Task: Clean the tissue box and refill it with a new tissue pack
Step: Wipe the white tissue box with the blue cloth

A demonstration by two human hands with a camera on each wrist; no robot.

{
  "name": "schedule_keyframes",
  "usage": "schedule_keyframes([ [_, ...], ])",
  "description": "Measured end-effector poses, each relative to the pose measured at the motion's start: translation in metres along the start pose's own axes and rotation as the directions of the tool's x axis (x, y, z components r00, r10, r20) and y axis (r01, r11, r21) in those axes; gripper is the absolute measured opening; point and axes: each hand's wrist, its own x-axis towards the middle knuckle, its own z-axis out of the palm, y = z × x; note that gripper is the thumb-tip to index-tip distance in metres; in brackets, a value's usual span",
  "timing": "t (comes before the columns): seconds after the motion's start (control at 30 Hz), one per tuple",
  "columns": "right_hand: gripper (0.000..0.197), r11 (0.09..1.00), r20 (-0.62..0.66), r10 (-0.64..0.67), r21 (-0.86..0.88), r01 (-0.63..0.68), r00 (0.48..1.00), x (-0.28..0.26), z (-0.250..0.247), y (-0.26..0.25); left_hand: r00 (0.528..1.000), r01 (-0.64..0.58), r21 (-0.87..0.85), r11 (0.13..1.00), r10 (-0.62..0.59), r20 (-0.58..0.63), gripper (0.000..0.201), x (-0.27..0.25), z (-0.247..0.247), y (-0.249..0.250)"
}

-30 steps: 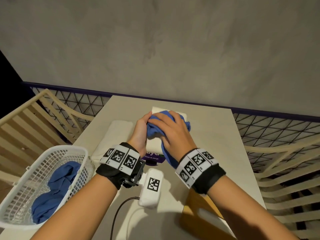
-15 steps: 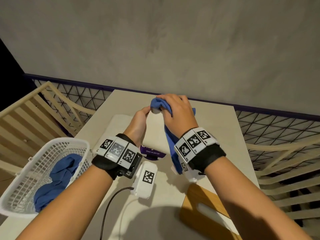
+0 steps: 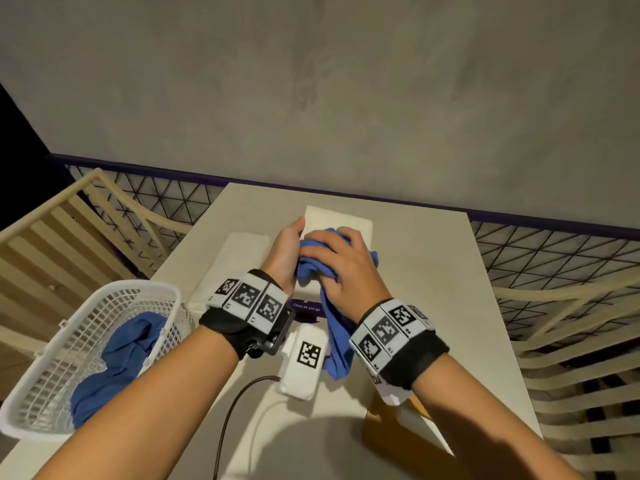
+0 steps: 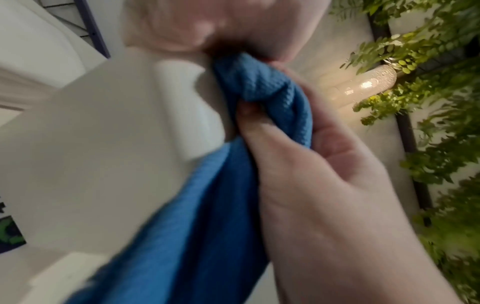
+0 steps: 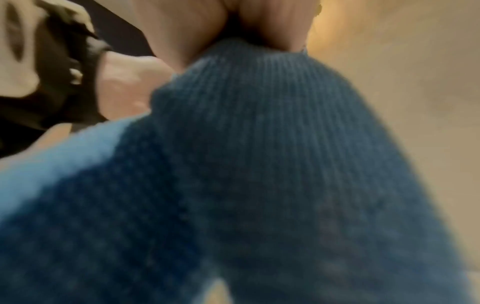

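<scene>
A white tissue box [image 3: 346,220] lies lengthwise on the beige table [image 3: 433,306]. My left hand [image 3: 285,251] holds its left side, thumb up at the rim. My right hand [image 3: 341,268] grips a bunched blue cloth [image 3: 313,268] and presses it on the box's near part; a tail of cloth hangs toward my wrist. In the left wrist view the right hand [image 4: 324,185] clutches the cloth [image 4: 259,82] against the white box [image 4: 116,133]. The right wrist view is filled by blurred cloth [image 5: 259,164]. A soft white pack [image 3: 239,258] lies left of the box.
A wooden lid with a slot [image 3: 388,431] lies at the near right, under my right forearm. A white basket [image 3: 86,323] holding another blue cloth [image 3: 117,358] stands at the left edge. A white tagged device [image 3: 304,362] with a cable lies between my wrists. Slatted chairs flank the table.
The right hand swept the cloth to the box's far end, then back to its near part. The left hand stayed on the box's left side.
</scene>
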Motion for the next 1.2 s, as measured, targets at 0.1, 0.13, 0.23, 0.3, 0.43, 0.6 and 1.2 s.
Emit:
schedule_keyframes([
  [0.1, 0.044, 0.989, -0.09, 0.136, -0.045, -0.14, 0.987, 0.005, -0.004, 0.005, 0.998, -0.057, -0.01, 0.998, 0.058, 0.013, 0.04, 0.0, 0.005, -0.001],
  [0.13, 0.042, 0.987, -0.11, 0.134, -0.076, -0.143, 0.985, 0.002, -0.004, 0.002, 0.999, -0.047, -0.016, 0.999, 0.047, 0.011, 0.04, 0.001, 0.005, -0.001],
  [0.23, 0.039, 0.968, 0.035, -0.141, -0.206, 0.145, 0.989, -0.019, -0.003, -0.005, 0.998, 0.014, -0.075, 0.997, -0.01, 0.058, 0.046, -0.003, 0.001, 0.002],
  [0.3, 0.039, 0.958, 0.156, -0.202, -0.175, 0.228, 0.967, -0.018, -0.013, 0.002, 0.998, 0.013, -0.082, 0.997, -0.008, 0.061, 0.048, -0.006, 0.0, 0.002],
  [0.43, 0.042, 0.985, -0.104, 0.156, -0.061, -0.162, 0.982, 0.01, -0.022, 0.023, 1.0, -0.022, -0.028, 0.999, 0.022, 0.021, 0.043, -0.011, 0.006, 0.002],
  [0.6, 0.038, 0.917, -0.152, 0.399, 0.058, -0.395, 0.904, 0.01, -0.02, 0.028, 0.997, 0.023, 0.04, 0.999, -0.02, -0.073, 0.042, -0.011, 0.009, 0.001],
  [1.2, 0.037, 0.93, 0.205, -0.235, -0.238, 0.281, 0.95, -0.01, -0.026, 0.006, 0.999, -0.01, -0.159, 0.987, 0.019, 0.05, 0.05, 0.011, -0.009, 0.009],
])
